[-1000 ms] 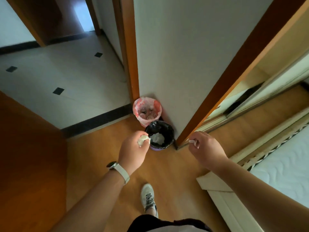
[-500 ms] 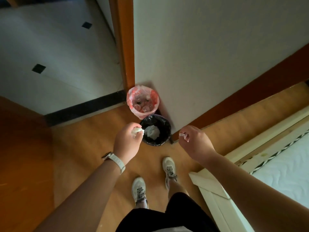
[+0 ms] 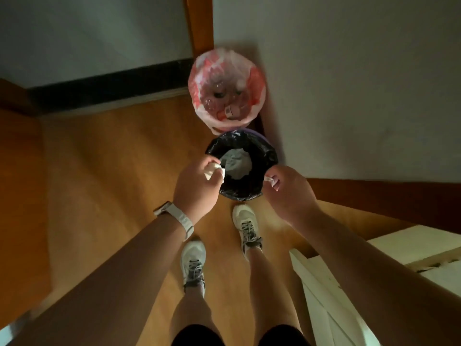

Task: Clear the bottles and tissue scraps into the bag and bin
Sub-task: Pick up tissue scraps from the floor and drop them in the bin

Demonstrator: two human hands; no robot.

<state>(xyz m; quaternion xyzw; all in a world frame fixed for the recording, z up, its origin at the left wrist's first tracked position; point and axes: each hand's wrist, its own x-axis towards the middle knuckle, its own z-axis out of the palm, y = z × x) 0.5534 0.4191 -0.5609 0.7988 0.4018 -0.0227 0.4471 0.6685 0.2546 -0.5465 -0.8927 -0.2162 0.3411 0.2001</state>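
Note:
A small bin with a black liner (image 3: 268, 156) stands on the wood floor against the wall, with crumpled white tissue (image 3: 235, 162) inside it. Behind it sits a red-and-white plastic bag (image 3: 257, 81) holding clear bottles (image 3: 224, 96). My left hand (image 3: 197, 188) is at the bin's left rim, closed on a white tissue scrap (image 3: 212, 171). My right hand (image 3: 289, 193) is at the bin's right rim, pinching a smaller tissue scrap (image 3: 270, 181).
A white wall (image 3: 349, 83) rises right behind the bin and bag. A cream bed frame corner (image 3: 324, 283) juts in at lower right. My two feet in white trainers (image 3: 245, 226) stand just before the bin. A tiled room lies beyond the dark threshold (image 3: 107, 83).
I have stepped closer and the view has tipped down. Both hands, still holding their scraps, have come up to the bin's rim on either side.

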